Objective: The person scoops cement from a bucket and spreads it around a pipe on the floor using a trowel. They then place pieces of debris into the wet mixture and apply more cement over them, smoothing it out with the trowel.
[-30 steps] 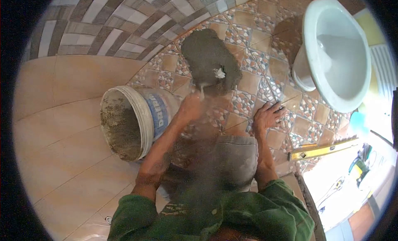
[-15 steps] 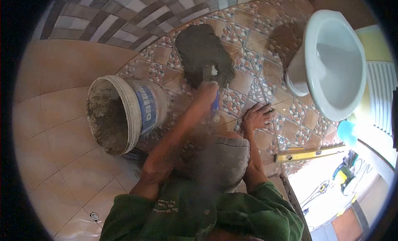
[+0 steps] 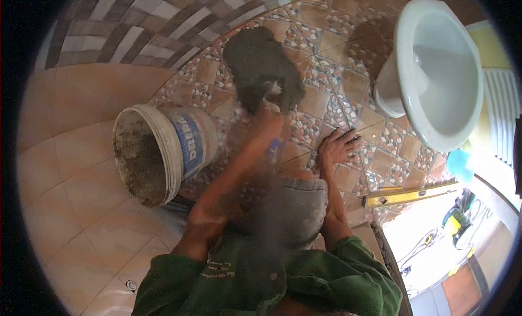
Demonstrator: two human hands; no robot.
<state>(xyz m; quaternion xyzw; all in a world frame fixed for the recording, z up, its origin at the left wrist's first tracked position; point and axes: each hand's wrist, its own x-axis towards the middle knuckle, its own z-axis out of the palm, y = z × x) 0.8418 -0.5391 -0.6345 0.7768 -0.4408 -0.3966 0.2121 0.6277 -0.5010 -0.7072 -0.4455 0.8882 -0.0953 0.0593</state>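
My left hand (image 3: 266, 123) is wrapped around a trowel whose blue handle end (image 3: 274, 146) sticks out below the fist. The small blade, partly hidden and blurred, lies over a patch of wet grey mortar (image 3: 261, 58) spread on the floor tiles. My right hand (image 3: 339, 146) rests flat on the patterned tile floor (image 3: 315, 101), fingers spread, with nothing in it. Left of my left forearm, a white bucket (image 3: 202, 139) with a blue label lies on its side, its mortar-crusted mouth facing left.
A white toilet bowl (image 3: 399, 71) stands at the right. A yellow spirit level (image 3: 402, 197) lies below it, near a bright doorway with a green power tool (image 3: 457, 221) and cords. A mosaic-tiled wall (image 3: 136, 25) borders the upper left; a floor drain (image 3: 131, 286) sits lower left.
My left hand and the trowel have shifted slightly left and tilted within the mortar patch. My right hand stays planted on the floor. The whole view has turned a little.
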